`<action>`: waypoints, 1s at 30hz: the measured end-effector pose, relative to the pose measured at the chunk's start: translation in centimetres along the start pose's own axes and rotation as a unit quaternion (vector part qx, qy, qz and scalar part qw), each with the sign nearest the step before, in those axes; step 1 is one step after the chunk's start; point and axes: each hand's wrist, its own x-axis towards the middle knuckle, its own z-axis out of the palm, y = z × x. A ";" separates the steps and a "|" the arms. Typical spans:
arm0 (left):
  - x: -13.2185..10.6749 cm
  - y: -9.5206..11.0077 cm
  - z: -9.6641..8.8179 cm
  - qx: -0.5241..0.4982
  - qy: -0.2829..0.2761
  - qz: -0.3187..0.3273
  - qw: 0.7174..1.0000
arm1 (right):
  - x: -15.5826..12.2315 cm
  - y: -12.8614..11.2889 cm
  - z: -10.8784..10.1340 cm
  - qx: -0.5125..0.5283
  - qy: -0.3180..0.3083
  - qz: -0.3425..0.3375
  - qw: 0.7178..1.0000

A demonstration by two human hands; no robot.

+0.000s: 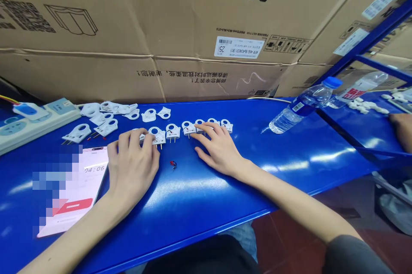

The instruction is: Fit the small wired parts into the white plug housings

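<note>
A row of white plug housings with round ring openings and metal prongs stands on the blue table. My left hand bends over the row's left end, its fingertips touching a plug housing and partly hiding another behind them. Its fingers are apart. Toward the row's right end, my right hand spreads its fingers over several housings; the plug housing by its fingertips shows small wires. Between the hands another plug housing stands untouched. A small red and black wire piece lies in front of the row.
More white plug housings lie loosely at the back left. A phone lies under my left forearm, beside a power strip. A water bottle leans toward a blue metal frame. Large cardboard boxes stand behind the table.
</note>
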 end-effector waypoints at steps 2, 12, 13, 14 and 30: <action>-0.2 0.3 -0.2 -0.001 0.013 0.009 1.000 | 0.0 0.0 -0.1 0.007 0.005 0.003 1.000; -0.9 1.2 -0.8 -0.024 0.074 0.030 0.996 | 0.1 0.1 0.0 0.054 0.026 -0.008 0.998; -1.0 1.3 -0.8 -0.022 0.074 0.036 0.996 | 0.1 0.1 0.1 0.055 0.021 -0.011 0.998; -1.0 1.3 -0.8 -0.023 0.078 0.041 0.996 | 0.0 0.1 0.2 0.055 0.015 -0.014 0.998; -1.5 2.5 -1.4 -0.227 0.129 -0.037 0.965 | 0.9 -1.2 1.2 0.058 -0.056 -0.148 0.986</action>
